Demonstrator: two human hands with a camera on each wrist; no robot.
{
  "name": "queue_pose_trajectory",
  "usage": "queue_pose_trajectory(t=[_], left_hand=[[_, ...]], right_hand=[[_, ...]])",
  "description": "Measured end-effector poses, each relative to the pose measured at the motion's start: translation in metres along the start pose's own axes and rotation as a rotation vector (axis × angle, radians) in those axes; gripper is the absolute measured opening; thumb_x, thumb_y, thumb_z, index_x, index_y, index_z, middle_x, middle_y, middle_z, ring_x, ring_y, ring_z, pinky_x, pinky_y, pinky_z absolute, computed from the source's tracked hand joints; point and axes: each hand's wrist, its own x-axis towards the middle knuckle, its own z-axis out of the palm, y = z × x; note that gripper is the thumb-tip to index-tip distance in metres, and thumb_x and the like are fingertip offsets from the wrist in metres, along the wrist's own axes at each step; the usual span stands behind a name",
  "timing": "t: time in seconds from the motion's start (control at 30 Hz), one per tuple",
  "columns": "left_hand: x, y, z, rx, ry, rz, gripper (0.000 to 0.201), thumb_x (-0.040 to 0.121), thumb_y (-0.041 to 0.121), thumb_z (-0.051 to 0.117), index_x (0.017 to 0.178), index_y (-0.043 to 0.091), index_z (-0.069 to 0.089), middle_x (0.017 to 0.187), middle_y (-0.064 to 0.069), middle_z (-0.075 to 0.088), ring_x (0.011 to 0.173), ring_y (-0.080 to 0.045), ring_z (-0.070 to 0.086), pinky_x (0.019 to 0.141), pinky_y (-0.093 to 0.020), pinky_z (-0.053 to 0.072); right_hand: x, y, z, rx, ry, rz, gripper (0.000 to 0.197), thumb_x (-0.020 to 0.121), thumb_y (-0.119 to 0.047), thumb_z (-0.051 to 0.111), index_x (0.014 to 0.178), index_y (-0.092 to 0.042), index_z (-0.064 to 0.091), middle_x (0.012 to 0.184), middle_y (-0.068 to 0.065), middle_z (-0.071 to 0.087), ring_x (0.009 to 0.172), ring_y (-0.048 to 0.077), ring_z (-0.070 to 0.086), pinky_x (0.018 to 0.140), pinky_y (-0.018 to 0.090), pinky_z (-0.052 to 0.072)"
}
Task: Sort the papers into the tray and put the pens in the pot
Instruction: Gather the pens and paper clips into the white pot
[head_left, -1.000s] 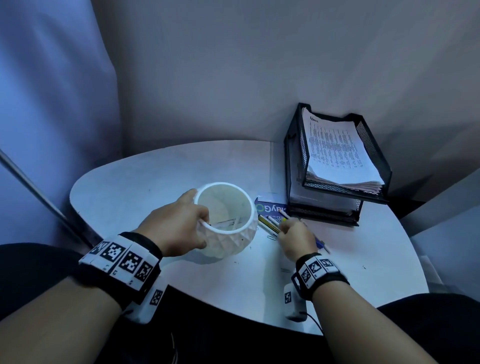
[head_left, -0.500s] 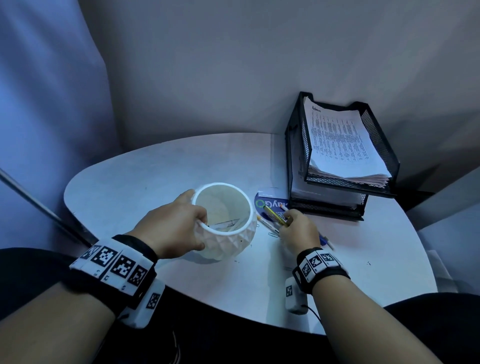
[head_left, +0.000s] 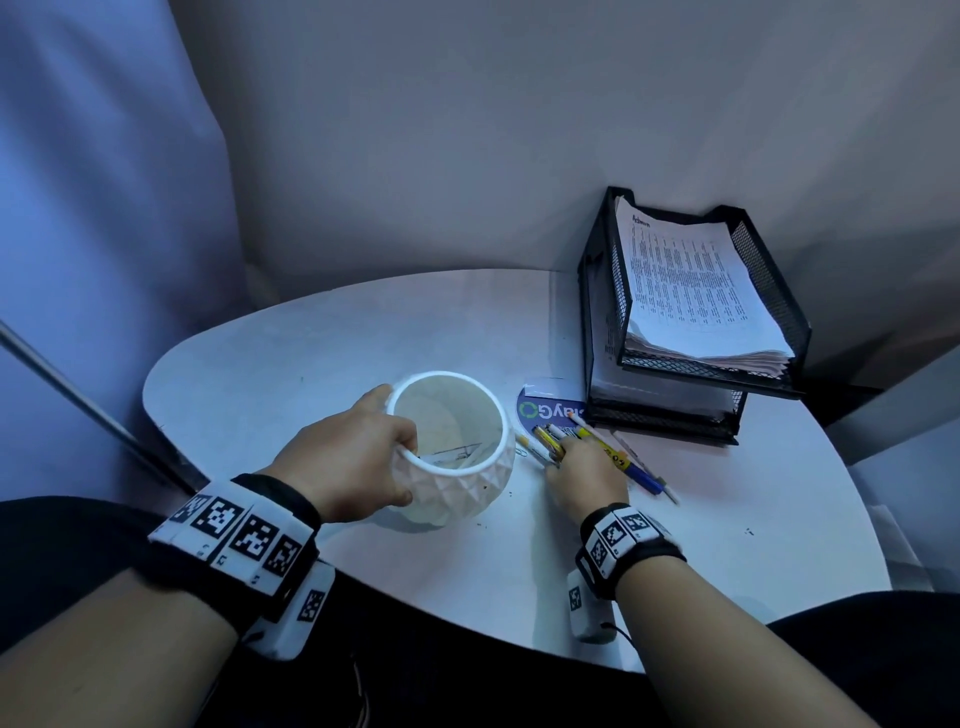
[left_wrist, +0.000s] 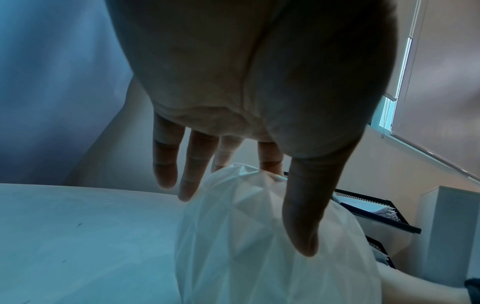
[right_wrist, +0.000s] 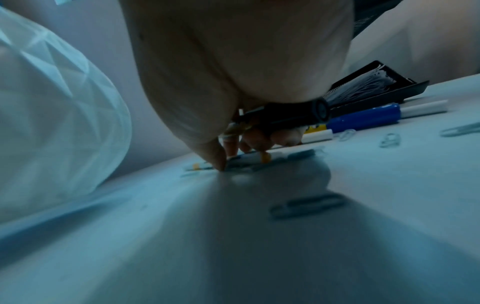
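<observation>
A white faceted pot (head_left: 457, 486) stands on the round white table (head_left: 291, 364), and something pale lies at its bottom. My left hand (head_left: 405, 467) grips its near rim, thumb on the outer wall (left_wrist: 259, 257), a finger over the edge. Several pens (head_left: 618, 457) lie just right of the pot, in front of the tray. My right hand (head_left: 558, 457) holds a black pen (right_wrist: 291, 115) against the palm, and its fingertips (right_wrist: 218, 162) pinch a white pen with orange marks on the table. The papers (head_left: 685, 291) lie stacked in the black mesh tray (head_left: 769, 280).
A blue card (head_left: 545, 408) lies partly under the tray. Paper clips (right_wrist: 306, 205) are scattered on the table near my right hand. The tray sits in the back right corner against the wall. Bare tabletop stretches left and behind the pot.
Half a second ago my right hand had lifted a yellow pen off the pile; now it is back down on the pens. My left hand keeps its hold on the pot.
</observation>
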Motion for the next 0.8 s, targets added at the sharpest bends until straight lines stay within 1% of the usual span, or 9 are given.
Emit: queue_pose_trajectory(t=[0.13, 0.2, 0.27, 0.33, 0.4, 0.43, 0.53, 0.67, 0.8], left_hand=[[0.002, 0.000, 0.001, -0.001, -0.009, -0.001, 0.034, 0.075, 0.044, 0.080, 0.105, 0.035, 0.066, 0.151, 0.010, 0.033, 0.104, -0.022, 0.064, 0.085, -0.036, 0.055], [0.003, 0.000, 0.001, 0.008, -0.010, -0.001, 0.034, 0.074, 0.044, 0.080, 0.104, 0.034, 0.066, 0.152, 0.009, 0.033, 0.103, -0.022, 0.064, 0.085, -0.037, 0.055], [0.004, 0.001, 0.001, 0.015, -0.015, 0.002, 0.033, 0.075, 0.044, 0.080, 0.104, 0.034, 0.066, 0.152, 0.008, 0.034, 0.104, -0.023, 0.064, 0.085, -0.037, 0.055], [0.004, 0.002, 0.001, 0.022, -0.022, 0.009, 0.033, 0.076, 0.044, 0.080, 0.104, 0.033, 0.066, 0.151, 0.007, 0.034, 0.102, -0.022, 0.064, 0.085, -0.037, 0.055], [0.003, 0.004, 0.001, 0.027, -0.024, 0.018, 0.033, 0.076, 0.044, 0.080, 0.103, 0.033, 0.065, 0.151, 0.008, 0.035, 0.099, -0.022, 0.064, 0.083, -0.037, 0.056], [0.003, 0.004, 0.001, 0.027, -0.025, 0.022, 0.033, 0.076, 0.043, 0.080, 0.103, 0.033, 0.065, 0.151, 0.008, 0.035, 0.098, -0.021, 0.064, 0.083, -0.037, 0.056], [0.000, 0.007, 0.003, 0.031, -0.025, 0.032, 0.033, 0.076, 0.042, 0.080, 0.105, 0.033, 0.066, 0.153, 0.007, 0.034, 0.100, -0.022, 0.065, 0.084, -0.037, 0.056], [-0.002, 0.012, 0.007, 0.057, -0.032, 0.055, 0.034, 0.077, 0.042, 0.080, 0.106, 0.036, 0.065, 0.167, 0.008, 0.019, 0.104, -0.025, 0.067, 0.083, -0.034, 0.053], [-0.005, 0.013, 0.009, 0.047, -0.017, 0.066, 0.031, 0.077, 0.043, 0.079, 0.103, 0.037, 0.064, 0.170, 0.009, 0.013, 0.105, -0.026, 0.066, 0.081, -0.034, 0.052]], right_hand=[[-0.001, 0.001, -0.008, 0.032, 0.051, 0.001, 0.009, 0.092, -0.029, 0.054, 0.092, -0.020, 0.058, 0.113, 0.003, 0.057, 0.091, 0.030, 0.060, 0.074, 0.038, 0.049], [-0.002, -0.002, -0.020, 0.119, 0.105, 0.017, 0.008, 0.089, -0.029, 0.053, 0.086, -0.021, 0.055, 0.098, 0.002, 0.061, 0.085, 0.028, 0.056, 0.071, 0.037, 0.044], [-0.002, -0.008, -0.032, 0.288, 0.132, 0.055, 0.010, 0.087, -0.030, 0.054, 0.083, -0.021, 0.052, 0.083, 0.001, 0.062, 0.079, 0.029, 0.058, 0.068, 0.037, 0.043], [-0.001, -0.018, -0.044, 0.536, 0.145, 0.077, 0.012, 0.084, -0.031, 0.052, 0.085, -0.020, 0.050, 0.078, 0.003, 0.064, 0.076, 0.028, 0.062, 0.071, 0.042, 0.051], [-0.002, -0.031, -0.056, 0.796, 0.167, 0.057, 0.010, 0.082, -0.028, 0.051, 0.087, -0.019, 0.053, 0.074, 0.003, 0.060, 0.069, 0.023, 0.059, 0.072, 0.044, 0.056], [-0.006, -0.040, -0.063, 0.908, 0.170, 0.022, 0.008, 0.086, -0.022, 0.050, 0.091, -0.019, 0.056, 0.073, 0.003, 0.057, 0.067, 0.021, 0.054, 0.067, 0.039, 0.052], [-0.023, -0.072, -0.082, 1.213, 0.116, -0.076, 0.022, 0.097, -0.003, 0.047, 0.107, -0.017, 0.061, 0.075, 0.003, 0.052, 0.061, 0.013, 0.046, 0.058, 0.028, 0.040], [-0.053, -0.114, -0.083, 1.448, 0.036, -0.153, 0.019, 0.097, -0.002, 0.052, 0.106, -0.018, 0.056, 0.080, 0.004, 0.056, 0.070, 0.017, 0.054, 0.062, 0.032, 0.046], [-0.072, -0.131, -0.067, 1.496, -0.016, -0.161, 0.017, 0.084, -0.007, 0.066, 0.097, -0.014, 0.057, 0.080, 0.005, 0.059, 0.070, 0.020, 0.059, 0.067, 0.035, 0.049]])
